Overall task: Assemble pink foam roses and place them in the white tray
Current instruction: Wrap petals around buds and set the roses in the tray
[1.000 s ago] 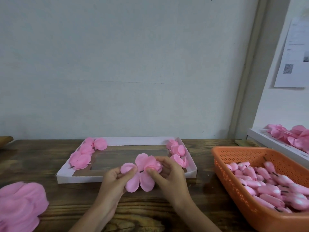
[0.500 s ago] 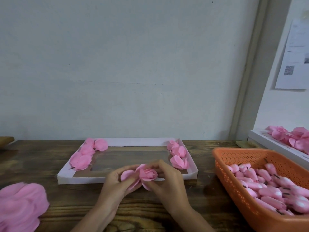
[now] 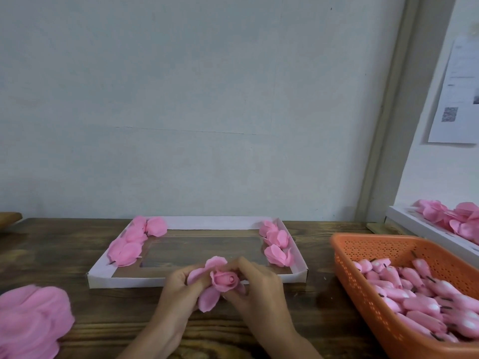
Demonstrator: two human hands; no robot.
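A pink foam rose (image 3: 224, 280), a bud with loose petals round it, sits between both hands just in front of the white tray (image 3: 166, 281). My left hand (image 3: 178, 291) grips the petals from the left, fingers curled round them. My right hand (image 3: 256, 286) pinches the petals against the bud from the right. Inside the tray, several finished roses (image 3: 131, 244) line the left side, and three roses (image 3: 277, 244) lie along the right side.
An orange perforated basket (image 3: 363, 247) at the right holds many pink buds (image 3: 425, 304) with dark stems. A stack of pink petal sheets (image 3: 31, 322) lies at the lower left. Another white tray of roses (image 3: 445, 218) stands at the far right. The table is dark wood.
The flat petal sheet has been folded up around the bud. Both hands closed in on it and dropped slightly toward the table.
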